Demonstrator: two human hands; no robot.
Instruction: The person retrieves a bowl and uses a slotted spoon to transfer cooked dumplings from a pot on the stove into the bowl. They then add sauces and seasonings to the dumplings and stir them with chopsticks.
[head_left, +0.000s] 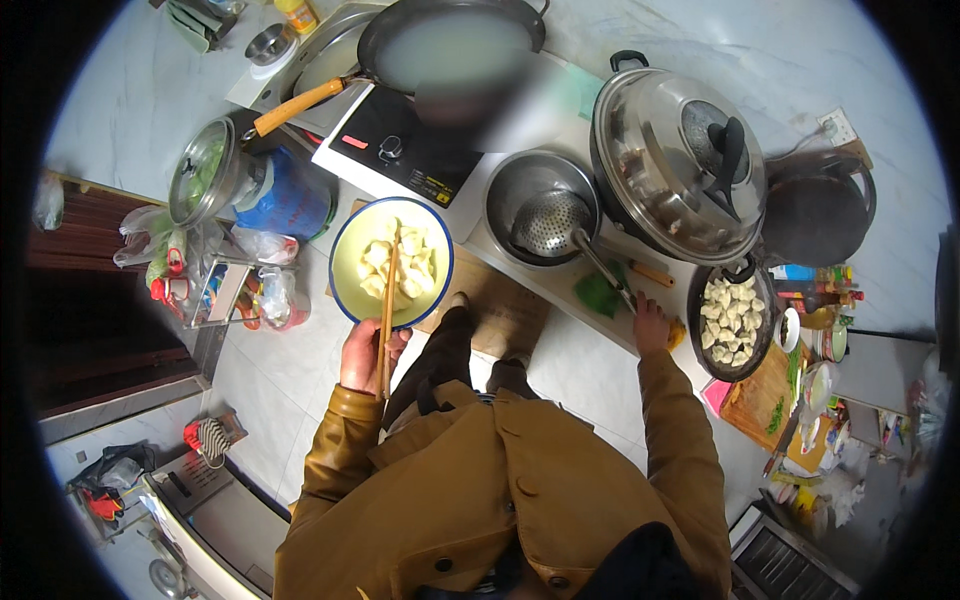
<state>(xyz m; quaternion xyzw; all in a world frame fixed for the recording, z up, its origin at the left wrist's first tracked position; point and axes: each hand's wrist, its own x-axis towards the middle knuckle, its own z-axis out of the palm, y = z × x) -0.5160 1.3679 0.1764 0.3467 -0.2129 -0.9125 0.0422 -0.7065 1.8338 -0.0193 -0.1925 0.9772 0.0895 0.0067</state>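
My left hand grips a pale yellow enamel bowl by its blue rim, the thumb across a pair of wooden chopsticks. Their far ends reach over the boiled dumplings inside. On the counter at right, my right hand has its fingers at the handle end of a perforated skimmer. The skimmer's head rests in a steel basin. Left of that hand lies a green cloth; an orange item is partly hidden beside it.
A wok of cloudy liquid is on an induction cooker, its handle pointing left. A lidded pot stands right of the basin. Uncooked dumplings fill a dark pan near a wooden cutting board. A wire rack stands at left.
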